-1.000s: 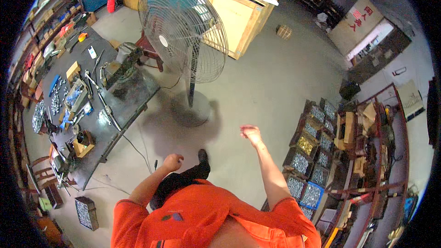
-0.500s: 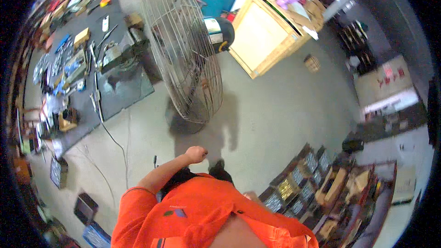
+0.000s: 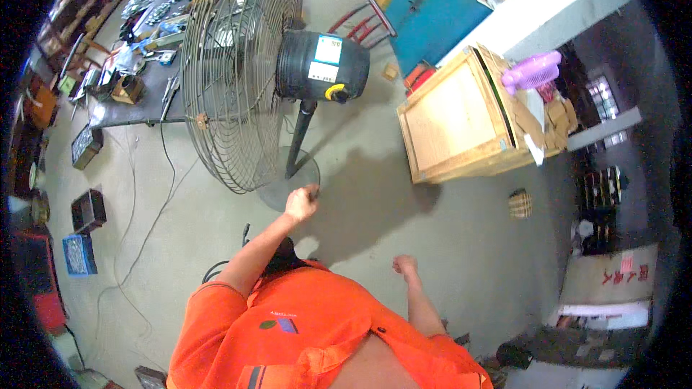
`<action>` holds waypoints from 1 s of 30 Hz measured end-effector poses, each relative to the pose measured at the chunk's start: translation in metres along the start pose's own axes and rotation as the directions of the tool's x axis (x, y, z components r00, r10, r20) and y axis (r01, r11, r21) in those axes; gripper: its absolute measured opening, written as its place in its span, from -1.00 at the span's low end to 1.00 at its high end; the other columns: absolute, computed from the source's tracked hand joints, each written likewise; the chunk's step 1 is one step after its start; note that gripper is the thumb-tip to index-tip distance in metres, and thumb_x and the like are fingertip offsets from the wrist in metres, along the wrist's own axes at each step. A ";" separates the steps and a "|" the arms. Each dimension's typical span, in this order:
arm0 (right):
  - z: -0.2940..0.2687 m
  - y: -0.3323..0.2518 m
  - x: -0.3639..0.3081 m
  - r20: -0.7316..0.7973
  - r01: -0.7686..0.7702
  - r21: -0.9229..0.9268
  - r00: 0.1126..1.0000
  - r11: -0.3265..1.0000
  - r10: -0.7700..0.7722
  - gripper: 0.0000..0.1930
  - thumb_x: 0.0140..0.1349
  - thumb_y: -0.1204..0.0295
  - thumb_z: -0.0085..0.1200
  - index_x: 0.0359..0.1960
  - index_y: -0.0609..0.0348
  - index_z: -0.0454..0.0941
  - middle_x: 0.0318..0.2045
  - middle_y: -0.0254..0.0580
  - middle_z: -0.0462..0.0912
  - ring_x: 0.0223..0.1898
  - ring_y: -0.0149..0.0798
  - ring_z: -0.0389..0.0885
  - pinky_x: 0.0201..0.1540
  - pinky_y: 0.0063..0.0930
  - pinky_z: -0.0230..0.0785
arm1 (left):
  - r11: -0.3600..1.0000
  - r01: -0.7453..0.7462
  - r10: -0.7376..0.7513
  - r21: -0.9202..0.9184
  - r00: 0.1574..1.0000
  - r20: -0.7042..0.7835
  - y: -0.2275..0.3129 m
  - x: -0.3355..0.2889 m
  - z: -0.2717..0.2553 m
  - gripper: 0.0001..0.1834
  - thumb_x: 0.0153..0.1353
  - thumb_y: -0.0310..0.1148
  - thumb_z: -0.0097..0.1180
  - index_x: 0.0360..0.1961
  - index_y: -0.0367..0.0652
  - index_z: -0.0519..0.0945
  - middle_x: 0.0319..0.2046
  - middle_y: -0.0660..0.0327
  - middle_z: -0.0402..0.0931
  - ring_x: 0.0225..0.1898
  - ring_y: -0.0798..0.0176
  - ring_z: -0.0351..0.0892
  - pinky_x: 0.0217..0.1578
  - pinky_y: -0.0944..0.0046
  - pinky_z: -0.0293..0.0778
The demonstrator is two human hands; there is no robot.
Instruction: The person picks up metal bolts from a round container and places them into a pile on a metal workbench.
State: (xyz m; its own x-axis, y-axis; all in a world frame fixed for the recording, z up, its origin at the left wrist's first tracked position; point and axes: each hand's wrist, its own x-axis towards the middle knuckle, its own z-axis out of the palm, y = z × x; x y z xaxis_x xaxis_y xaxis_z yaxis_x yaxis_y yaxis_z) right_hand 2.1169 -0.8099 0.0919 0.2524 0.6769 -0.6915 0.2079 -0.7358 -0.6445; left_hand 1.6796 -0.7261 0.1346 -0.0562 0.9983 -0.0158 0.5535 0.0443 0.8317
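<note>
My left hand [image 3: 301,204] is curled into a fist in front of my body, by the round base of a large floor fan [image 3: 238,79]. A small dark spot shows at its fingers; what it is, I cannot make out. Lower and to the right, my right hand [image 3: 404,264] hangs over the floor with its fingers folded in, and nothing shows in it. The fan has a wire cage, a black motor housing [image 3: 321,65] and a black pole [image 3: 297,142]. From this view the left hand looks near the fan's base, but whether they touch is hidden.
Left of the fan stands a dark worktable [image 3: 137,106] with tools and metal parts. A wooden crate [image 3: 454,119] with a purple plastic basket [image 3: 532,72] on top stands right. Behind are a blue cabinet [image 3: 436,14] and a red chair [image 3: 364,27]. Cables [image 3: 162,194] trail across the floor.
My view has turned, and the fan's pole and base have come into sight. My left hand is farther forward. My right hand has swung into view; the parts bins at lower right have left it.
</note>
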 end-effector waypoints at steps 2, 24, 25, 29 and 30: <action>-0.006 -0.047 0.021 0.008 0.039 0.013 0.999 0.999 -0.039 -0.87 0.06 0.47 0.05 -0.39 0.27 0.57 -0.55 -0.23 0.58 -0.59 -0.37 0.52 -0.58 -0.50 0.34 | 0.994 0.047 -0.057 -0.096 0.993 -0.105 0.011 0.030 0.000 -0.50 -0.09 -0.45 0.04 0.00 -0.17 0.46 -0.32 -0.02 0.56 -0.24 -0.07 0.55 -0.19 0.04 0.46; -0.054 -0.182 0.232 0.543 0.376 -0.453 0.835 0.808 -0.085 -0.82 0.11 0.37 0.03 -0.41 0.24 0.57 -0.57 -0.20 0.58 -0.57 -0.33 0.54 -0.50 -0.42 0.41 | 0.954 0.050 -0.289 -0.297 0.428 -0.856 0.080 0.190 -0.037 -0.86 -0.16 -0.47 0.23 -0.49 -0.22 0.58 -0.53 0.06 0.58 -0.46 0.06 0.60 -0.40 0.22 0.46; -0.056 -0.203 0.242 0.522 0.346 -0.424 0.849 0.837 -0.086 -0.82 0.11 0.37 0.03 -0.40 0.24 0.57 -0.57 -0.20 0.58 -0.57 -0.33 0.54 -0.50 -0.42 0.41 | 0.939 -0.001 -0.310 -0.343 0.424 -0.851 0.081 0.192 -0.035 -0.87 -0.16 -0.50 0.22 -0.49 -0.22 0.59 -0.54 0.06 0.58 -0.46 0.08 0.60 -0.40 0.23 0.45; -0.020 -0.279 0.255 0.475 0.238 -0.206 0.873 0.949 -0.116 -0.82 0.11 0.41 0.04 -0.36 0.28 0.57 -0.55 -0.18 0.59 -0.56 -0.30 0.56 -0.47 -0.44 0.44 | 0.896 -0.043 -0.386 -0.442 0.416 -0.823 0.061 0.199 -0.027 -0.87 -0.15 -0.51 0.20 -0.48 -0.22 0.59 -0.53 0.06 0.58 -0.46 0.10 0.61 -0.41 0.24 0.45; 0.000 -0.302 0.242 0.479 0.232 -0.183 0.869 0.955 -0.120 -0.82 0.11 0.42 0.04 -0.34 0.29 0.57 -0.54 -0.18 0.60 -0.55 -0.30 0.57 -0.47 -0.45 0.44 | 0.893 -0.038 -0.397 -0.449 0.406 -0.823 0.060 0.198 -0.027 -0.87 -0.14 -0.50 0.20 -0.47 -0.21 0.59 -0.53 0.07 0.58 -0.46 0.10 0.61 -0.41 0.23 0.45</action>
State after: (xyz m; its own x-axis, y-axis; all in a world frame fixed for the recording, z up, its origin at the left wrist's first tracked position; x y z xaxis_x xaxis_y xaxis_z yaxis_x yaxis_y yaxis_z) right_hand 2.1149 -0.4242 0.1191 -0.2584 0.6858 -0.6803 0.4299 -0.5490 -0.7167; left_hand 1.6790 -0.5273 0.1963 -0.9265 0.3566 0.1204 0.1230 -0.0154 0.9923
